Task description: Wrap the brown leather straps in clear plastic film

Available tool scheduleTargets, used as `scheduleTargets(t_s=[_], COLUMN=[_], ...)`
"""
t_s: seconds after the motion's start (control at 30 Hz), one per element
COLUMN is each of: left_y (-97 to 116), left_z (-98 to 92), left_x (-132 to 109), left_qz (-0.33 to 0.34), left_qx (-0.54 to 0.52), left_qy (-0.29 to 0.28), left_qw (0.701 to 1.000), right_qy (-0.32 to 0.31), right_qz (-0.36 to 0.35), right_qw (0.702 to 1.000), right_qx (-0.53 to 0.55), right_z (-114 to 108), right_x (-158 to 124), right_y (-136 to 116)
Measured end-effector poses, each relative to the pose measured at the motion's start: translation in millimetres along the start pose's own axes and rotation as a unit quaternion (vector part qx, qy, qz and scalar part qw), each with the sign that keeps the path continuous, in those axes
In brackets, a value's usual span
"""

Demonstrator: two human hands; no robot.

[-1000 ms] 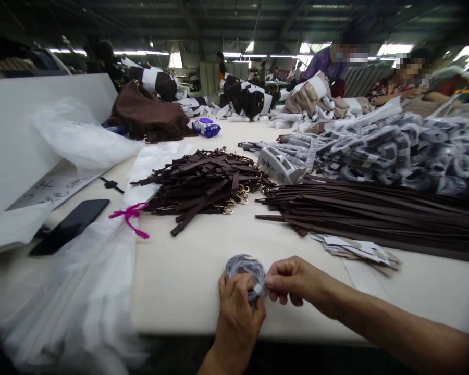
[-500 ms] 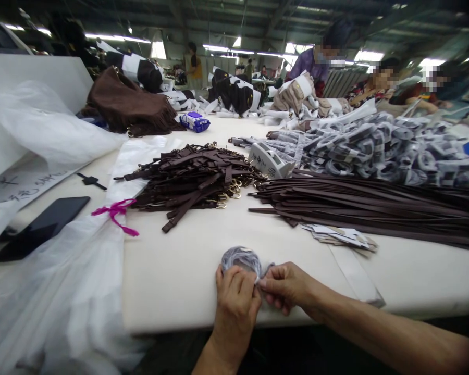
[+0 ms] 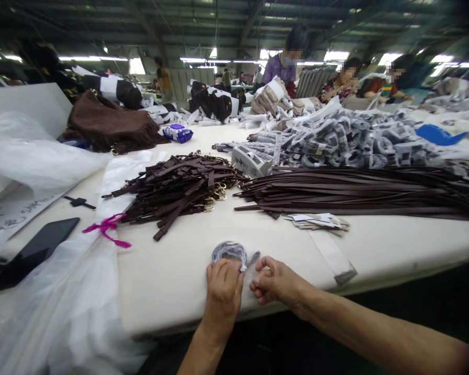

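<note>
A small coiled strap wrapped in grey-white paper (image 3: pixel 229 251) lies near the table's front edge. My left hand (image 3: pixel 222 291) rests over its near side with fingers curled onto it. My right hand (image 3: pixel 273 281) is beside it on the right, fingers pinched at the wrap's loose end (image 3: pixel 252 259). Behind lie a heap of short dark brown straps with gold clasps (image 3: pixel 180 185) and a long bundle of brown straps (image 3: pixel 352 191).
A tape dispenser (image 3: pixel 250 160), a stack of paper tags (image 3: pixel 316 221), a big pile of wrapped coils (image 3: pixel 352 140), a black phone (image 3: pixel 31 252), clear plastic sheeting (image 3: pixel 62 302) and a pink ribbon (image 3: pixel 107 229). Other people work at the far side.
The view has swung right and down a little. Both hands have stayed on the wrapped coil, pressing it lower onto the table, with the right fingers moving along the wrap's end.
</note>
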State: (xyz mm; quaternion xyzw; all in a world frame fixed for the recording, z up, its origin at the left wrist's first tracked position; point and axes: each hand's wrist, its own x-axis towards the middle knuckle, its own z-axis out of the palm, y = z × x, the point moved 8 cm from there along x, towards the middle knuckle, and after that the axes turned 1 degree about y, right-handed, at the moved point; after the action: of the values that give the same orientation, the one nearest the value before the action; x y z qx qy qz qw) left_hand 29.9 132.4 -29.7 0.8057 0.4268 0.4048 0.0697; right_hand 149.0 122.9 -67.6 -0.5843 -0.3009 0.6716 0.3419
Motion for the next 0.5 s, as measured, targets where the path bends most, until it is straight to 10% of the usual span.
scheduleTargets(t_s=[0.27, 0.5], left_y=[7, 1], left_z=[-23.5, -33.9], left_x=[24, 31], left_qz=[-0.116, -0.357], left_qx=[-0.089, -0.403], left_qy=[-0.042, -0.114], left_qw=[0.988, 0.835], right_qy=[0.009, 0.096], right_qz=[-0.072, -0.277], right_qw=[0.997, 0.948], right_qx=[0.010, -0.123], right_z=[4, -10], right_x=[1, -21], right_y=[-12, -57])
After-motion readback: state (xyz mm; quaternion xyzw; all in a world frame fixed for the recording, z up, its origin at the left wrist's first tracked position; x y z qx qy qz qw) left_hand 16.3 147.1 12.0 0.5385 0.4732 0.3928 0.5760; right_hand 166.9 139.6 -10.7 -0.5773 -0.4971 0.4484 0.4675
